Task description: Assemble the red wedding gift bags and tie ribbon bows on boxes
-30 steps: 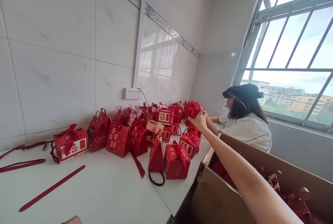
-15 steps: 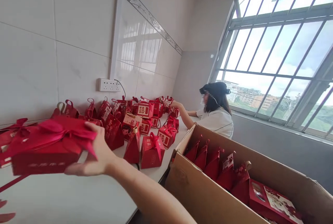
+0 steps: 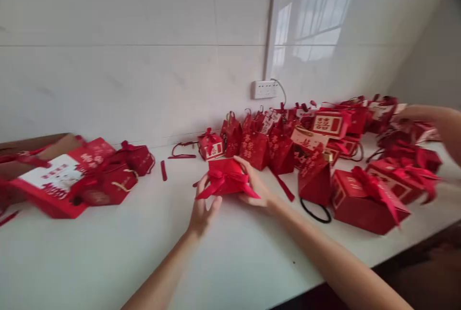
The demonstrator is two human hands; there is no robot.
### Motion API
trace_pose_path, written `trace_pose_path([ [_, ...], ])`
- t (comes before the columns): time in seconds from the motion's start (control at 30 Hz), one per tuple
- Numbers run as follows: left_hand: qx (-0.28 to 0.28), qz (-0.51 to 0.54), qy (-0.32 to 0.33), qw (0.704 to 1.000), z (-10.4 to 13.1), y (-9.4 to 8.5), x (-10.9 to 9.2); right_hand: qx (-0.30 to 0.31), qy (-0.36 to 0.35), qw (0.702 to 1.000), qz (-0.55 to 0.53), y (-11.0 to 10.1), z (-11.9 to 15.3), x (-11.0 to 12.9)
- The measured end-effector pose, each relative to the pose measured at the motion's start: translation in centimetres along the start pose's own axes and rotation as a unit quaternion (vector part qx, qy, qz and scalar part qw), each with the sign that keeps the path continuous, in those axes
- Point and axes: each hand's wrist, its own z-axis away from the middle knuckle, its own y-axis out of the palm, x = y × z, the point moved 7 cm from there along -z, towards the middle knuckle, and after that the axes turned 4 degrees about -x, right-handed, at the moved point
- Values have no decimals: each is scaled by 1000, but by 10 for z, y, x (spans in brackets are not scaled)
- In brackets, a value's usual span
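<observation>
Between my two hands is a red gift box [image 3: 226,186] with a bright red ribbon bow on top, in the middle of the white table. My left hand [image 3: 204,209] grips its left side, thumb toward me. On its right side my right hand [image 3: 256,186] is closed, with some fingers hidden by the bow. Just behind it stands a small red box [image 3: 211,145] with a bow. Right of my right hand a red triangular box [image 3: 314,178] stands by a black loop [image 3: 317,211], next to a larger bow-tied box [image 3: 367,202].
Several red boxes [image 3: 257,149] crowd along the tiled wall to the right. At left lie more red boxes [image 3: 108,187] beside an open carton [image 3: 57,142]. A co-worker's arm [image 3: 439,120] reaches in at far right. A socket strip [image 3: 266,90] is on the wall.
The view has swung left, so the window and large right-hand carton have left it. The bow-tied box, held by my right hand before, is now between both hands over the table's middle.
</observation>
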Motion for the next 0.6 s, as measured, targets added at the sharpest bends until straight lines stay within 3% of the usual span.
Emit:
trace_pose_path([
  [0.07, 14, -9, -20, 1000, 9, -18, -3, 12, 6, 1000, 8, 1, 3, -9],
  [0.27, 8, 25, -62, 998, 4, -18, -7, 46, 23, 998, 21, -12, 6, -9],
  [0.43, -123, 2, -123, 985, -27, -44, -14, 26, 53, 997, 39, -32, 8, -15],
  [0.6, -105, -67, -117, 985, -35, -15, -20, 58, 28, 994, 84, -27, 9, -9],
])
